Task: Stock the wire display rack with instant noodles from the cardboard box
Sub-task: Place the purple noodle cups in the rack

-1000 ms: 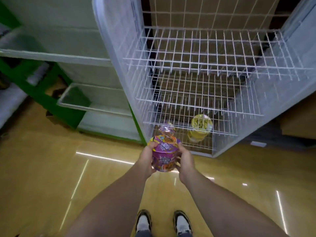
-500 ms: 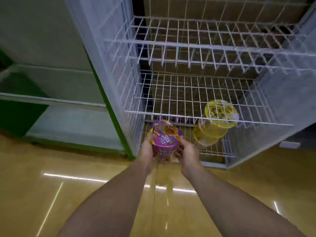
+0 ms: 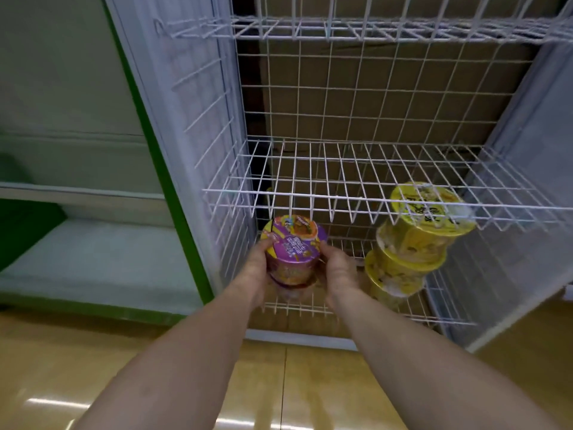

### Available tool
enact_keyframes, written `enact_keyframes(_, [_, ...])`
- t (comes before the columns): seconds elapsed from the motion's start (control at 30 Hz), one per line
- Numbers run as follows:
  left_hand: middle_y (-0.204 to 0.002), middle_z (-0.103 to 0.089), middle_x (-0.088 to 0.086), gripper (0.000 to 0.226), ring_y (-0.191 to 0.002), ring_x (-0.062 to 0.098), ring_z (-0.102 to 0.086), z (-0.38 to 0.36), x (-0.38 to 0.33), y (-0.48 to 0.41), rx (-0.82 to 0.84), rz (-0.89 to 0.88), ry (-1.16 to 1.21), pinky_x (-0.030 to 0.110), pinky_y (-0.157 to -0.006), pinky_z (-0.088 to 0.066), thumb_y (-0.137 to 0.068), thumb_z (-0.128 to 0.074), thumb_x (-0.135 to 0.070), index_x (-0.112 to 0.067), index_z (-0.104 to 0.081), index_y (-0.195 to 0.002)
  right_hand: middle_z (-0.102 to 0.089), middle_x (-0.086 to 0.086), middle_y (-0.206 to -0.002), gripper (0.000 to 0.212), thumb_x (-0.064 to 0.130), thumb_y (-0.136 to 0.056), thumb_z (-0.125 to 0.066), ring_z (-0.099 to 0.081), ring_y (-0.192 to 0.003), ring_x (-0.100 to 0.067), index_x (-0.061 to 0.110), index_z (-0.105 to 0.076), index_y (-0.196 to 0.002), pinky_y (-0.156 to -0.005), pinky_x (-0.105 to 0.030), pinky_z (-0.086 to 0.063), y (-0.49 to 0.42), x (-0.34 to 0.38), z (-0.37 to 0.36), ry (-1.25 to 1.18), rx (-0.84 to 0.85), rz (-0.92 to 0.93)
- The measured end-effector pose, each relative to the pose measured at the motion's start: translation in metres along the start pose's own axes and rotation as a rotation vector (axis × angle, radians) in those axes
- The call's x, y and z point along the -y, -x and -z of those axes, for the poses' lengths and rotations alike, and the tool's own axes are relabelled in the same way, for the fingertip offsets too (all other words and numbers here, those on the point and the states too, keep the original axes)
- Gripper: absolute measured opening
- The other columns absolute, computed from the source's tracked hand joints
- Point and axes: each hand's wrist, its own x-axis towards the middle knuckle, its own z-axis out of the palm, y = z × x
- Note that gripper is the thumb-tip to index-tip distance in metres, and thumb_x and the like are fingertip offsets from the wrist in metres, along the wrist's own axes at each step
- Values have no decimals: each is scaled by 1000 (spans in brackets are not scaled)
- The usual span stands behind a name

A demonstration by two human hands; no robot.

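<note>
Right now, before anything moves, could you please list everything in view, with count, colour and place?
purple noodle cups: apparently two, purple, stacked at bottom tier's left, between hands
yellow noodle cups: three, yellow, leaning stack on bottom tier, right
wire rack: one, white, centre
cardboard: count unclear, brown, behind rack
shelving unit: one, pale with green edge, left
floor: one, tan, below
left hand: one, grips the purple cups' left side
right hand: one, grips their right side

White-coated wire rack [image 3: 356, 193]; glossy purple cups [image 3: 293, 252]; polished floor [image 3: 93, 367]; matt cardboard [image 3: 372, 97].
</note>
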Motion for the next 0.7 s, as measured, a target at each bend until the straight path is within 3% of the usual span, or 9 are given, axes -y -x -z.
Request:
enact_keyframes(0.1, [-81, -76, 5, 24, -76, 20, -66, -2, 0, -5, 21, 32, 29, 28, -47, -51, -102, -55, -36, -15, -65, -99, -78, -9, -107, 31, 25, -89, -72, -72, -102, -29, 12, -70, -117, -90, -45, -57, -8, -3, 1, -1, -6, 1])
enact_keyframes(0.2, [-101, -76, 9, 25, -82, 22, -68, -5, -2, -8, 44, 55, 29, 32, -55, -50, -101, -56, -39, -17, -66, -108, -77, -10, -106, 30, 20, -90, -72, -71, -102, -31, 11, -68, -118, -93, -48, -57, -12, 2, 0, -30, -32, -4])
enact_keyframes(0.4, [-97, -75, 4, 36, -85, 21, -68, -5, 4, -15, 62, 29, 23, 33, -57, -49, -102, -56, -39, -19, -62, -132, -76, -11, -110, 27, 19, -92, -71, -70, -103, -29, 9, -69, -118, -80, -38, -58, -13, 5, 1, -40, -38, 6])
enact_keyframes(0.53, [-114, -73, 7, 39, -91, 23, -68, -4, 4, -10, 62, 15, 36, 34, -46, -57, -103, -55, -38, -18, -59, -136, -74, -7, -116, 30, 30, -92, -71, -67, -109, -27, 16, -68, -119, -95, -43, -53, -7, 3, 2, -41, -75, 15])
enact_keyframes(0.57, [-122, -71, 7, 37, -96, 21, -67, -3, 3, -1, 57, 3, 46, 37, -57, -61, -104, -54, -39, -18, -59, -134, -72, -5, -121, 34, 35, -92, -71, -65, -113, -26, 18, -68, -121, -101, -45, -50, -1, 3, 3, -21, -93, 6])
enact_keyframes(0.6, [-129, -67, 3, 33, -103, 19, -63, -2, 0, 9, 42, -6, 29, 43, -78, -61, -105, -51, -40, -20, -59, -131, -69, -4, -128, 36, 39, -92, -70, -61, -119, -26, 20, -68, -122, -107, -47, -45, 8, 6, 5, 13, -111, -12])
enact_keyframes(0.63, [-131, -62, 0, 29, -112, 18, -57, 0, -4, 20, 17, 2, -11, 46, -102, -51, -106, -47, -40, -23, -59, -125, -65, -3, -134, 36, 42, -93, -66, -56, -124, -26, 22, -67, -123, -111, -47, -40, 22, 12, 7, 79, -118, -42])
enact_keyframes(0.7, [-138, -56, 0, 28, -128, 19, -48, 0, -19, 54, -31, 34, -106, 47, -122, -28, -109, -41, -40, -26, -61, -123, -53, -8, -148, 38, 46, -100, -54, -47, -135, -28, 24, -62, -130, -114, -48, -33, 54, 27, 12, 218, -92, -137])
